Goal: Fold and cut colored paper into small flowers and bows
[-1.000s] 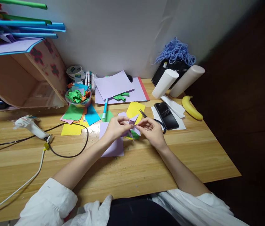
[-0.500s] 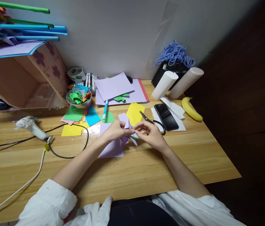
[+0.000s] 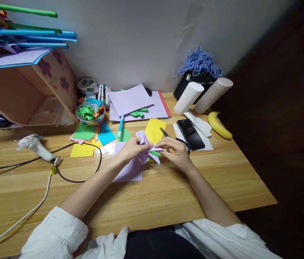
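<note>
Between my hands is a folded purple paper flower with pointed petals and some green at its underside. My left hand pinches it from the left, thumb toward its middle. On the right, my right hand grips one petal tip between thumb and fingers. Beneath my left wrist lies a flat purple paper sheet. Black-handled scissors rest just beyond my right hand, partly hidden by it. A yellow paper square lies behind the flower.
A glue gun with cables lies left, near coloured paper squares and a tub of scraps. A phone, a banana and white rolls stand or lie right. A cardboard box is at back left.
My right fingers have shifted on the flower and now lie flatter along a petal. The petals have turned slightly, and more green shows beneath. My left hand has barely moved.
</note>
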Demonstrator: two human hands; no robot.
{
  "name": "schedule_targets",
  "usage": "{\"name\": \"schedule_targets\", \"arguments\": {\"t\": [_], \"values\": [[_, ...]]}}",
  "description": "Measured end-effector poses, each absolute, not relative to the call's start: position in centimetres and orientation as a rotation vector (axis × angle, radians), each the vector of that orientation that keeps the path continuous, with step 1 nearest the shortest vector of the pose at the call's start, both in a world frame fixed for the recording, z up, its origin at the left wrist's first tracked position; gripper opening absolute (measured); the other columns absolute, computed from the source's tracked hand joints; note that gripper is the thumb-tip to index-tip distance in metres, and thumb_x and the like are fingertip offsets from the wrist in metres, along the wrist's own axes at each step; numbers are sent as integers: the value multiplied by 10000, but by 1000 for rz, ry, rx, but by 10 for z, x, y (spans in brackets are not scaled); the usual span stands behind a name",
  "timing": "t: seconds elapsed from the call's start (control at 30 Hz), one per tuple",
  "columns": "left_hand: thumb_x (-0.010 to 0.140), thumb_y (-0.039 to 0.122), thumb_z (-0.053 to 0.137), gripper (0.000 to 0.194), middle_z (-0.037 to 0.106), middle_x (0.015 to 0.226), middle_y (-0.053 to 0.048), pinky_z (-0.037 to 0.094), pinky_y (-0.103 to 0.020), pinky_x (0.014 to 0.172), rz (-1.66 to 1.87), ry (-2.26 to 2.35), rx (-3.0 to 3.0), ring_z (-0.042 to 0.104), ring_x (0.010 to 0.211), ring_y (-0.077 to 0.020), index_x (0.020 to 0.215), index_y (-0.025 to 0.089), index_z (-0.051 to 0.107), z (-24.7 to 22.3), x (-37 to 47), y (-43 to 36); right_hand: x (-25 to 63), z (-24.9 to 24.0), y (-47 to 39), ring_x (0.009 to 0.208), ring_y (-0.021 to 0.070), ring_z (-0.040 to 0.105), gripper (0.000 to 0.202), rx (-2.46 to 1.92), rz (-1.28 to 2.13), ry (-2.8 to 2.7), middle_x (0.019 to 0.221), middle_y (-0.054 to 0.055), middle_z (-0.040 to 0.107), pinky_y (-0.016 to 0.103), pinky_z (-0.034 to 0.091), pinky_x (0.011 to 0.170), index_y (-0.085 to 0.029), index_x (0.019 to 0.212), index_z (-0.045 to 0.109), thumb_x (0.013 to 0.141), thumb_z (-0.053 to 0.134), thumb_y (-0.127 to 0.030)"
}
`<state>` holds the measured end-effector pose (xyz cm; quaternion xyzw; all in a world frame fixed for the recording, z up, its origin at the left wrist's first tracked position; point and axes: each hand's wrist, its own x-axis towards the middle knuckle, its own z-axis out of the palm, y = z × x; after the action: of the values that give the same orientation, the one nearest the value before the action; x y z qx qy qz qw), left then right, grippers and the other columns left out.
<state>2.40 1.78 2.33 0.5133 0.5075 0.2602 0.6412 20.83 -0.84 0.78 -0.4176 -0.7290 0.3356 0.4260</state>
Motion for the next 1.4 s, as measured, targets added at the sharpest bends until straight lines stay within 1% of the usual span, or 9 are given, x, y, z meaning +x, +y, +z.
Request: {"name": "schedule_targets", "arguments": {"t": [0.13, 0.23, 0.43, 0.53, 0.67, 0.87, 1.03, 1.27, 1.4], "values": [[596, 391, 693, 299, 537, 558, 11, 302, -219, 514, 629, 1144, 1178, 440, 517, -79, 595, 104, 610, 23, 26, 16, 203, 6, -9, 792, 164, 617, 59, -1046, 910, -1703, 819, 43, 647, 292, 533, 668, -217, 783, 676, 729, 661, -234], [574, 413, 704, 326, 500, 515, 22, 277, -213, 484, 673, 1171, 1180, 405, 492, -72, 547, 111, 585, 25, 28, 14, 200, 3, -8, 768, 163, 617, 77, -1067, 963, -1593, 791, 46, 636, 295, 537, 666, -201, 738, 662, 715, 673, -273], [559, 459, 702, 363, 506, 530, 15, 267, -217, 477, 726, 1160, 1155, 406, 500, -77, 550, 119, 575, 27, 31, 10, 198, -4, -8, 737, 156, 627, 105, -1065, 1063, -1432, 741, 31, 642, 303, 533, 702, -189, 714, 625, 697, 687, -273], [567, 478, 693, 405, 415, 468, 43, 211, -218, 451, 707, 1154, 1234, 328, 458, -58, 466, 140, 492, 28, 28, 12, 198, -4, -8, 724, 155, 621, 132, -1065, 1081, -1414, 715, 27, 626, 299, 527, 691, -183, 662, 593, 688, 691, -268], [519, 474, 728, 511, 271, 431, 68, 118, -232, 438, 609, 1224, 1429, 219, 435, -46, 400, 162, 341, 31, 22, 17, 197, -1, -9, 708, 151, 606, 157, -1096, 1059, -1422, 709, 27, 600, 294, 521, 670, -179, 638, 573, 684, 690, -273], [567, 479, 688, 517, 234, 456, 67, 115, -237, 448, 522, 1208, 1554, 209, 450, -53, 412, 168, 304, 32, 17, 19, 197, 0, -10, 711, 150, 600, 174, -1101, 1029, -1432, 716, 32, 593, 300, 517, 679, -176, 630, 559, 690, 685, -281], [610, 470, 656, 483, 263, 467, 60, 146, -232, 450, 528, 1110, 1576, 226, 471, -61, 425, 165, 331, 31, 16, 18, 199, 0, -9, 721, 147, 607, 158, -1086, 1047, -1431, 732, 29, 593, 295, 522, 685, -177, 637, 556, 694, 682, -253], [639, 432, 640, 496, 219, 494, 60, 119, -243, 467, 543, 1122, 1573, 201, 475, -60, 440, 172, 268, 33, 17, 16, 200, 0, -8, 718, 139, 622, 156, -1086, 1063, -1400, 770, 32, 605, 286, 527, 684, -173, 649, 546, 693, 682, -235], [642, 406, 636, 471, 221, 487, 58, 113, -245, 473, 545, 1156, 1564, 195, 475, -59, 429, 167, 290, 37, 19, 14, 201, 0, -9, 715, 135, 629, 151, -1087, 1082, -1375, 781, 33, 623, 272, 527, 672, -172, 653, 549, 693, 684, -226]]}}
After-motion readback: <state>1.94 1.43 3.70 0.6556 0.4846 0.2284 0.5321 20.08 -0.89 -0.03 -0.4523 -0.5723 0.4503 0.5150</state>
